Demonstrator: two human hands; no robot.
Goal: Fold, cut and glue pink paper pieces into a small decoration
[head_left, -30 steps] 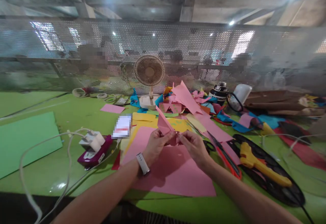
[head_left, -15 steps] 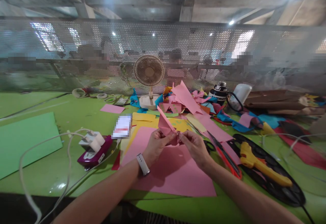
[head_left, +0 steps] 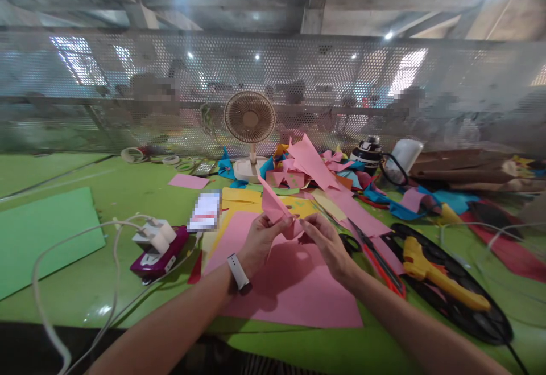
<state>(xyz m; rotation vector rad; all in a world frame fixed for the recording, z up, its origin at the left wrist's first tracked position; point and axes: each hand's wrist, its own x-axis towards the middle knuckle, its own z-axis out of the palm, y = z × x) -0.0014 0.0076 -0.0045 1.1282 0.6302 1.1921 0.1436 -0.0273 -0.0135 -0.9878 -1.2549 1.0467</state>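
A folded piece of pink paper (head_left: pixel 273 200) is held up over the table, its long pointed end slanting up to the left. My left hand (head_left: pixel 265 239), with a white watch band at the wrist, pinches its lower part between thumb and fingers. At the paper's right edge my right hand (head_left: pixel 325 239) is closed, thumb and forefinger pressed together on the pink paper. Fingers partly hide the pinched spot. Beneath both hands lies a large pink sheet (head_left: pixel 294 301), over yellow sheets (head_left: pixel 239 195).
Right of my hands are red-handled scissors (head_left: pixel 384 272) and a yellow glue gun (head_left: pixel 443 278) on a black tray (head_left: pixel 490 326). A purple power strip (head_left: pixel 157 258) with white plugs and a phone (head_left: pixel 205 211) lie left. Behind stand a fan (head_left: pixel 249 118) and paper scraps (head_left: pixel 309 161).
The folded pink paper and my left hand have shifted slightly left. My right hand has turned a little, and a small gap has opened between the two hands' fingertips.
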